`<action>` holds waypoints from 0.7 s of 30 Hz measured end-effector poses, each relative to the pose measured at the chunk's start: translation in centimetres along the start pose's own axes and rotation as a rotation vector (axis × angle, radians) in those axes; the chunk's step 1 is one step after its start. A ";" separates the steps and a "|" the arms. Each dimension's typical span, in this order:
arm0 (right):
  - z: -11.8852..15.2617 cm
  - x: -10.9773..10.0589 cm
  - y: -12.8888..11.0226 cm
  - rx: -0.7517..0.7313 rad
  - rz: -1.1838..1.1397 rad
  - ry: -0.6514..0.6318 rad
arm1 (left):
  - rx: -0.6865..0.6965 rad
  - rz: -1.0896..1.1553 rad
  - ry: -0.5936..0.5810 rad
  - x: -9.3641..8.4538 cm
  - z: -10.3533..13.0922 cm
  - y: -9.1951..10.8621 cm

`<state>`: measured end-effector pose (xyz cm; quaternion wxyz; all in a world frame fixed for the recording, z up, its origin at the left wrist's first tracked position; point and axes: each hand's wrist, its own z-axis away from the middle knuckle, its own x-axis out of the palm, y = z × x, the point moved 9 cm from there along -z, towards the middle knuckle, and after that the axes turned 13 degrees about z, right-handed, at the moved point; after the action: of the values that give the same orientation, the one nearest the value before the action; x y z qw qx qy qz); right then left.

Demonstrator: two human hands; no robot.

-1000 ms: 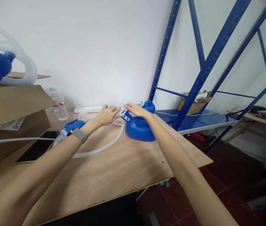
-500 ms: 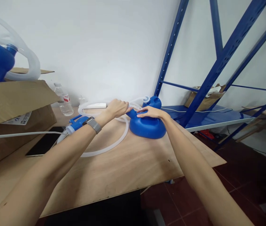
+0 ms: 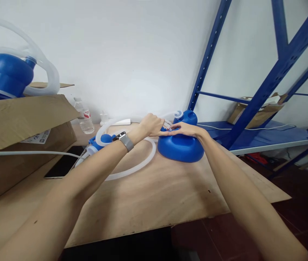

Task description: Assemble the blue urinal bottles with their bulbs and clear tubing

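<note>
A rounded blue plastic bottle (image 3: pixel 181 150) lies on the wooden table (image 3: pixel 154 203) in front of me. My left hand (image 3: pixel 151 126), with a watch (image 3: pixel 125 140) on its wrist, is closed at the bottle's neck, which its fingers mostly hide. From the right, my right hand (image 3: pixel 185 129) grips the top of the same bottle, its fingertips meeting the left thumb. A clear soft hose (image 3: pixel 145 164) curves across the table beneath my left forearm. Behind the bottle rises another blue rounded part (image 3: pixel 188 116) with a hose end (image 3: pixel 179 114) beside it.
At left stands an open cardboard box (image 3: pixel 25 119) with blue bottles (image 3: pixel 11 74) and hose on top. A phone (image 3: pixel 65 162), a water bottle (image 3: pixel 85 119), a white power strip (image 3: pixel 119 122) and a blue pump-like part (image 3: pixel 98 141) lie nearby. A blue metal shelf (image 3: pixel 262 136) adjoins the table's right.
The view has turned slightly left, so everything sits further right. My left hand has shifted on the neck, which is now more covered, its thumb stretched toward my right fingers.
</note>
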<state>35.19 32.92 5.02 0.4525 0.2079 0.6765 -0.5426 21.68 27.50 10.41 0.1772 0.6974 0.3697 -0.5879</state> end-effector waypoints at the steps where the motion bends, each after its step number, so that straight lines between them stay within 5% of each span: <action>1: 0.1 0.0 0.1 -0.003 -0.005 -0.002 | -0.014 0.010 -0.019 -0.1 0.2 -0.1; 8: 0.6 0.3 0.2 0.011 -0.140 -0.022 | -0.178 0.288 -0.093 0.5 -0.5 -2.2; 13: 0.7 0.1 0.4 0.044 -0.076 -0.017 | -0.155 0.468 -0.095 1.5 -1.0 -3.0; 21: 0.5 0.3 -0.8 -0.015 0.015 -0.068 | -0.223 0.411 -0.133 2.2 -1.3 -3.1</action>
<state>34.58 32.14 5.19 0.4807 0.1910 0.6630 -0.5411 20.40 31.11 9.25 0.3929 0.6939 0.2703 -0.5395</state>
